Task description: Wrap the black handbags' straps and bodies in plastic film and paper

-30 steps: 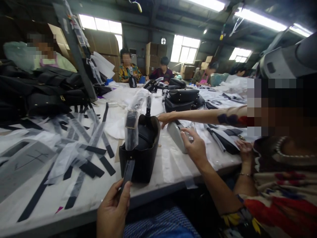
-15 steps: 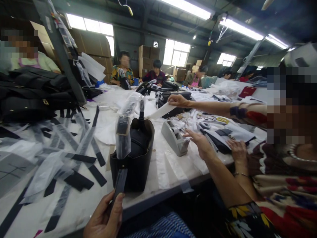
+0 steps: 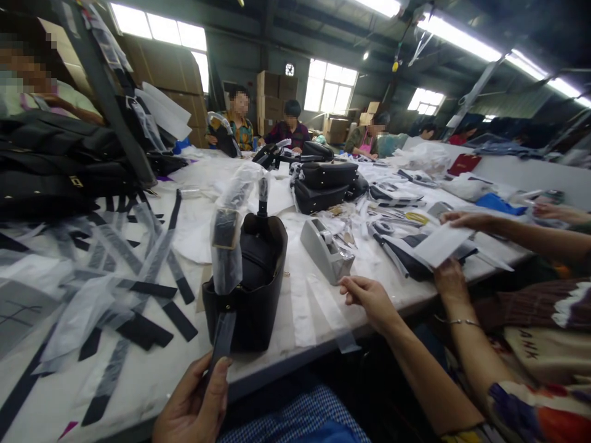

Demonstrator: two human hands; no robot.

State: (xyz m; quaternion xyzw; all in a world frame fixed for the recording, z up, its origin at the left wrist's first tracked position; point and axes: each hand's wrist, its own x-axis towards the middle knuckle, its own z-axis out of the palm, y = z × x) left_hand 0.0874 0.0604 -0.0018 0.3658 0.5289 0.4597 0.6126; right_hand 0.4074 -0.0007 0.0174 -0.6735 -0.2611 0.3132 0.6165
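My left hand [image 3: 198, 400] is closed around the lower end of a black strap [image 3: 223, 335], part of it covered in clear plastic. This strap hangs from the near side of a black handbag [image 3: 265, 295], which stands upright at the table's front edge. Clear plastic also wraps the bag's raised handle and buckle [image 3: 226, 227]. To the right, my right hand [image 3: 369, 298] has its thumb and fingers pinched together just below the front end of a grey tape dispenser [image 3: 325, 249]. Whatever the pinch may hold is too small to make out.
Loose black straps in plastic [image 3: 152, 264] cover the left of the table. Black bags [image 3: 41, 172] are piled behind them, beside a metal post [image 3: 117, 92]. At right, a co-worker's hands [image 3: 455, 277] handle a white sheet [image 3: 443, 243] over a black piece.
My right hand has drawn down from the dispenser's front, its fingers going from spread to pinched. The co-worker's arm has pulled back to the right with the white sheet. My left hand keeps its grip.
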